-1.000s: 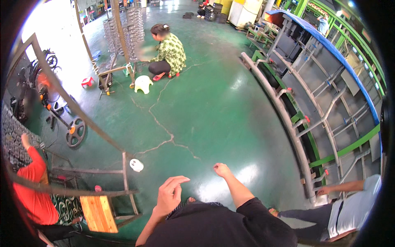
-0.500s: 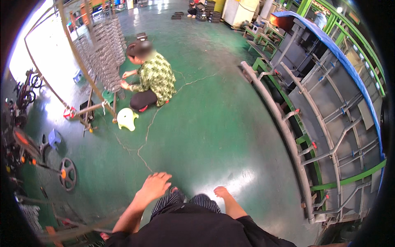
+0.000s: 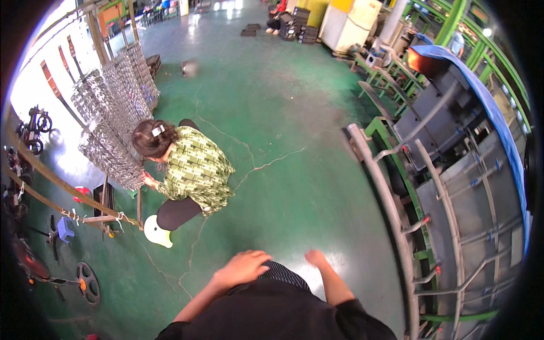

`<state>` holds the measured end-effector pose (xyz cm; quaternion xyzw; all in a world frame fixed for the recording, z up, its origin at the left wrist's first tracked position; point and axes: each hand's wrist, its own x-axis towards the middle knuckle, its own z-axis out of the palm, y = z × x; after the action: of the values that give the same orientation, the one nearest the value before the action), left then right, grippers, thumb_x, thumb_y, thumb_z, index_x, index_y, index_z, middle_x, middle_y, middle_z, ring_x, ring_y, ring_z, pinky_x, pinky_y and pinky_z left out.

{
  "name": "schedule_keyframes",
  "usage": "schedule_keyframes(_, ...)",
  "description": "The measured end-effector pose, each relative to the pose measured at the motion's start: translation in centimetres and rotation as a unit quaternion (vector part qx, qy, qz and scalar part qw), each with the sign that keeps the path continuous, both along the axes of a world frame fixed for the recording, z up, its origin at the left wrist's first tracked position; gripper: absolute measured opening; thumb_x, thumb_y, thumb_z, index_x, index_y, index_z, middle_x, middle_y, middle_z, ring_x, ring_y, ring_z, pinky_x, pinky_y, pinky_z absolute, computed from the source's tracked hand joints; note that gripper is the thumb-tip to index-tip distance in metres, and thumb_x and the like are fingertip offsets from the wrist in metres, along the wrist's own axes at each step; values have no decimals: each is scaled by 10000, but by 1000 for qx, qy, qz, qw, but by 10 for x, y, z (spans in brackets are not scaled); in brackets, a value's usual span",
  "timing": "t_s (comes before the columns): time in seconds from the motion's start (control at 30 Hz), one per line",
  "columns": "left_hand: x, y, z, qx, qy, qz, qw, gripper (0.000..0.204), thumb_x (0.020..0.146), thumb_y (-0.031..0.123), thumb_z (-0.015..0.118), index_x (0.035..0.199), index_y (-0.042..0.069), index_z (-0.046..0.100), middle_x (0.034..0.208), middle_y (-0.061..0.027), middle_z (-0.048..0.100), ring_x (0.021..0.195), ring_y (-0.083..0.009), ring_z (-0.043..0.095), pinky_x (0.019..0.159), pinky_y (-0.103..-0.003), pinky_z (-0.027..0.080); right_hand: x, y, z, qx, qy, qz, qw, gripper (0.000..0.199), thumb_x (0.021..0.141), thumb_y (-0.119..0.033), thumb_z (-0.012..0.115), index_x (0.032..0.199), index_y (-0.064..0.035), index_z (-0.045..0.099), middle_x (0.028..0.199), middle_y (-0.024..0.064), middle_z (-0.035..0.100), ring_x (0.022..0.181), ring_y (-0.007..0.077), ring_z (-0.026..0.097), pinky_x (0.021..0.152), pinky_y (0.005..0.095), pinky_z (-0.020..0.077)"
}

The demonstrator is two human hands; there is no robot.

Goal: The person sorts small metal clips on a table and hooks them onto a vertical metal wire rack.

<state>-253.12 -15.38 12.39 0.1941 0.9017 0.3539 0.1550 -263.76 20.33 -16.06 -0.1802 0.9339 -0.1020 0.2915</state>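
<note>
My left hand (image 3: 245, 268) is held in front of my waist, over the dark striped trousers (image 3: 284, 273). Its fingers stretch out loosely and nothing is in it. My right hand (image 3: 315, 258) hangs over the green floor on the right, apart from everything around. It is seen end-on, and its fingers are mostly hidden. Ahead on the left, a co-worker (image 3: 192, 170) in a green patterned top squats on a pale yellow-green stool (image 3: 157, 232). The co-worker's hand (image 3: 149, 180) touches a hanging bundle of shiny metal parts (image 3: 110, 148).
A rack pole (image 3: 62, 184) curves across the left side. Beyond it stand a blue stool (image 3: 65, 229) and a spoked wheel (image 3: 88, 283). Long grey pipes (image 3: 385, 221) on a green frame run along the right. Black crates (image 3: 287, 28) and a white cabinet (image 3: 348, 25) stand far ahead.
The co-worker, stool and hanging metal parts now appear nearer and lower. The co-worker leans further toward the metal parts. My hands stay low in front of me, the left slightly further right.
</note>
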Motion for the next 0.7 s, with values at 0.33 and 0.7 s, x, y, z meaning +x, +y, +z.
schedule_keyframes(0.33,-343,-188,-52,-118,-34,365,923,312,854,217,569,1127,64,571,1093,-179,597,993,-370,571,830,-447,469,-503,-268,92,-247,45,-99,963,204,831,-175,569,992,-95,664,842,85,689,780,189,660,721,319,513)
schedule_keyframes(0.7,-940,-233,95,133,235,-57,961,319,881,222,561,1168,85,546,1158,-89,567,1051,-262,551,900,-390,439,-725,-136,-22,-103,-195,-474,853,211,853,-163,501,722,-56,626,628,74,623,474,171,587,422,318,462)
